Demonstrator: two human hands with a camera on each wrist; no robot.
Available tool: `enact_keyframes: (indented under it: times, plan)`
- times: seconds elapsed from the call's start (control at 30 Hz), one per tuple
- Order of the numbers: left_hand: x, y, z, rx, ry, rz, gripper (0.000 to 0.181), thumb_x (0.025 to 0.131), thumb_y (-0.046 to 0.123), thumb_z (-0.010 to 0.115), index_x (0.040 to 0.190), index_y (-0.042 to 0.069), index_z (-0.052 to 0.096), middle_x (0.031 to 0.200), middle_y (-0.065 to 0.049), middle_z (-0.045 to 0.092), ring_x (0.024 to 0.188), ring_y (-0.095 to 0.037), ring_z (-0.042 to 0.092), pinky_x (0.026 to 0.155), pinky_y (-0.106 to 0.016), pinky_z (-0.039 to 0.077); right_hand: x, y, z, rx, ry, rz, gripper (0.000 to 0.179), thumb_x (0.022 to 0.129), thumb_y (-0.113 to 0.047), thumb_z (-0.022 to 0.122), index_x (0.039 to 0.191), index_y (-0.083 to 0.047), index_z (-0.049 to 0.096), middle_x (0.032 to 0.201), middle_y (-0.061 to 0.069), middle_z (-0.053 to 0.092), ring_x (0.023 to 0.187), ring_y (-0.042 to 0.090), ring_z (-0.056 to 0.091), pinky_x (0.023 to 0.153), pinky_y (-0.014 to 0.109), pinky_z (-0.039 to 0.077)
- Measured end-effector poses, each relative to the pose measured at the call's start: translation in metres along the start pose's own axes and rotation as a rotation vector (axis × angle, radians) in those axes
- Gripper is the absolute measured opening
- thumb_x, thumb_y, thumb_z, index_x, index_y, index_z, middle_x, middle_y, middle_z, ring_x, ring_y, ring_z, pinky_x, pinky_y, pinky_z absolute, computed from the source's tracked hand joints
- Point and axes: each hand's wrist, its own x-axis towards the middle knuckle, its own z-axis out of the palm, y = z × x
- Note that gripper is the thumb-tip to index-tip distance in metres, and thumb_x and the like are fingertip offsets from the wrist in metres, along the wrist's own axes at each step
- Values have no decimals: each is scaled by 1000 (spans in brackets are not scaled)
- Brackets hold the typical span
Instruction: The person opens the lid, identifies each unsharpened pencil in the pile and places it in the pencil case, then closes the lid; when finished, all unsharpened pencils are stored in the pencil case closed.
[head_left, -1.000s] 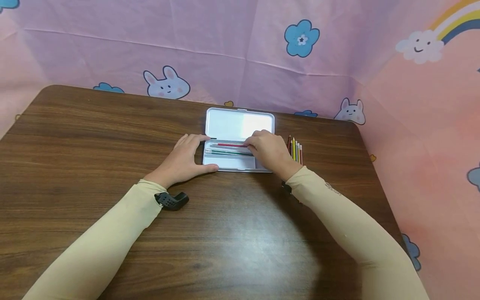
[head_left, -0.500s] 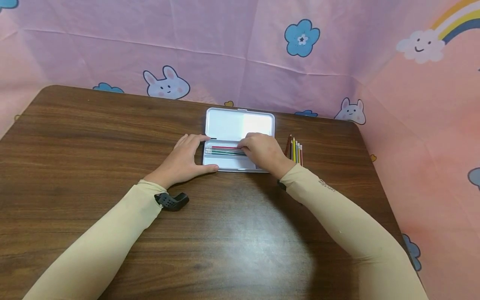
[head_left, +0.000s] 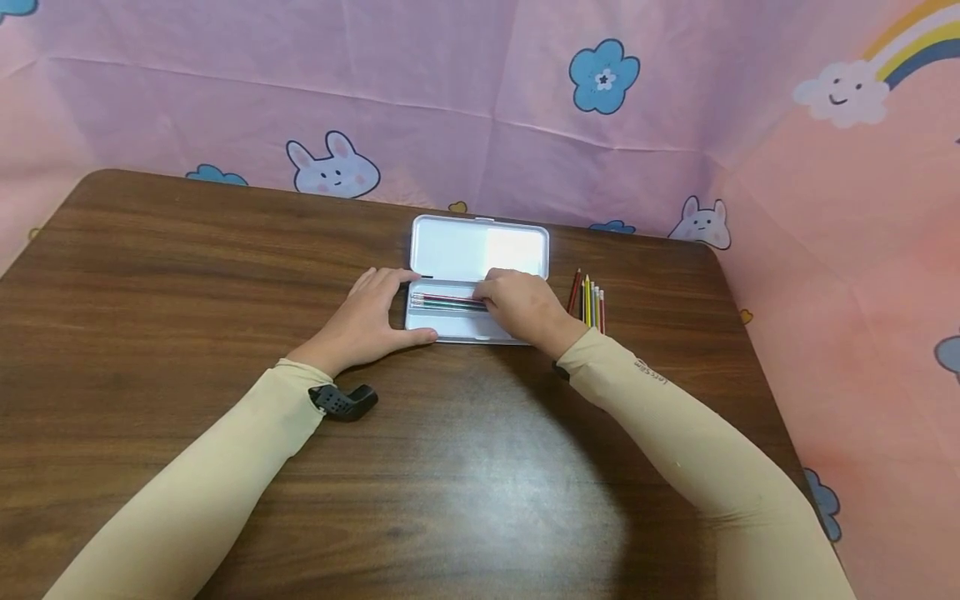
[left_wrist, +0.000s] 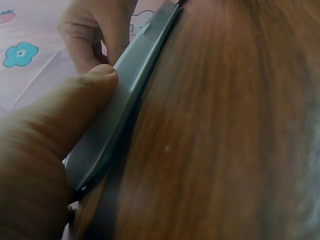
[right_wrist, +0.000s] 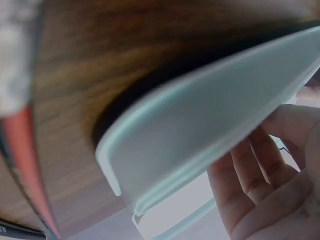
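Note:
A white pencil case [head_left: 461, 327] lies with its lid raised at the back of the table. My left hand [head_left: 365, 321] spans its left end, fingers spread. The thumb [left_wrist: 102, 75] rests on the front rim in the left wrist view, and the index finger reaches the far corner by the hinge. My right hand [head_left: 525, 304] is bent down into the case, fingers curled at a red pencil [head_left: 450, 296], whose right part they hide. Green pencils [head_left: 450, 306] lie beside it in the same long compartment. In the right wrist view the fingertips go behind the case wall [right_wrist: 200, 120].
To the right of the case lie several more pencils [head_left: 588, 304], among them yellow and red ones, partly behind my right wrist. The brown wooden table [head_left: 420, 467] stands against a pink and lilac printed cloth [head_left: 450, 108].
My right hand has moved left and slightly lower over the case, and the red pencil has come down with it beside the green ones. The left hand has stayed in place.

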Motion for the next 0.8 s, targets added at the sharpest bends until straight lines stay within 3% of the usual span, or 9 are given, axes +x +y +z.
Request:
enact_keyframes:
  times: [0.33,0.5,0.63,0.8]
  plan:
    - [0,1,-1,-7,2,0,98,83,67,75,154,9,40,154,-13,44,149,-31,33,130,-51,7,-5,5,-11,-14,-26,-45,25,103,-10,58,121,-14,76,108,4,71,92,18,67,76,40,60]
    - [0,0,-1,-4,7,10,97,84,65,76,154,9,40,154,-14,45,149,-32,33,130,-50,7,-23,23,-32,-15,45,-37,22,99,-12,67,120,-12,74,112,5,71,90,18,69,70,40,60]
    - [-1,-2,-1,-4,9,16,98,83,66,76,153,8,41,153,-14,45,149,-33,34,130,-50,7,-47,44,-44,61,100,52,23,96,-10,68,119,-8,72,107,6,69,89,20,68,72,40,59]
    - [-1,-3,0,-8,13,22,98,83,67,76,153,9,41,153,-13,46,149,-33,34,130,-50,7,-79,76,-48,306,77,254,26,98,-12,67,122,-3,67,110,11,68,97,26,65,82,44,57]
